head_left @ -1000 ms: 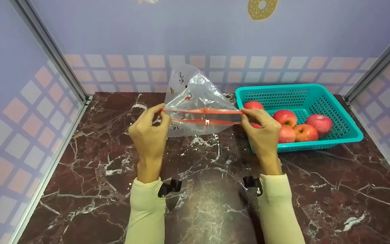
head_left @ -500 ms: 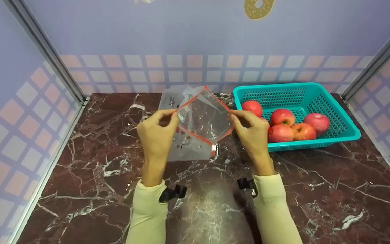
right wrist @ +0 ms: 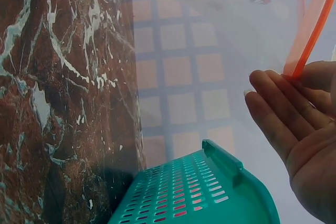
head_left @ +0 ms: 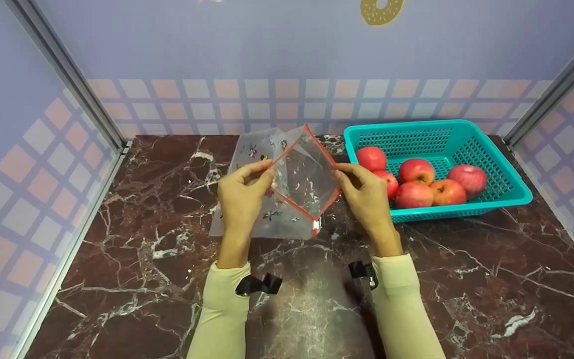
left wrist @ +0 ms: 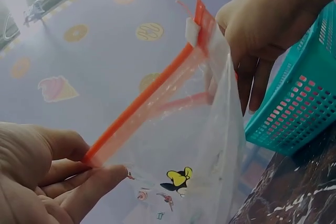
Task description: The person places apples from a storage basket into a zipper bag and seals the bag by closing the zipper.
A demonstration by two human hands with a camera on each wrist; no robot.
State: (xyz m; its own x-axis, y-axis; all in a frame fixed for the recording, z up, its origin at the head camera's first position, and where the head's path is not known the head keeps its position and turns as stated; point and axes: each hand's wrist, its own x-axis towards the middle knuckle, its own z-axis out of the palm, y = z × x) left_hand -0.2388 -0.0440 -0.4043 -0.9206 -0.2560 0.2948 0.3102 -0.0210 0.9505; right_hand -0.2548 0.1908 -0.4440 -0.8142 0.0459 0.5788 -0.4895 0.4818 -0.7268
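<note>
A clear zip bag [head_left: 299, 179] with printed figures and a red-orange zip edge stands between my hands, its mouth spread into a diamond. My left hand [head_left: 242, 197] pinches the left side of the rim between thumb and fingers; the left wrist view shows the orange strip [left wrist: 142, 107] in that pinch. The opposite side of the rim is pinched by my right hand [head_left: 369, 197], as the right wrist view of the hand [right wrist: 304, 114] also shows. A white slider [head_left: 316, 225] sits at the mouth's near corner. No contents show inside the bag.
A teal perforated basket [head_left: 466, 205] with several red apples [head_left: 414, 194] stands at the back right, close beside my right hand. Dark marbled stone [head_left: 142, 279] forms the tabletop. Patterned panels [head_left: 287, 55] enclose the back and both sides.
The bag's mouth has gone from two nearly closed parallel strips to a wide diamond. My hands have come closer together, the left moving right, and the bag's body has swung down toward the table.
</note>
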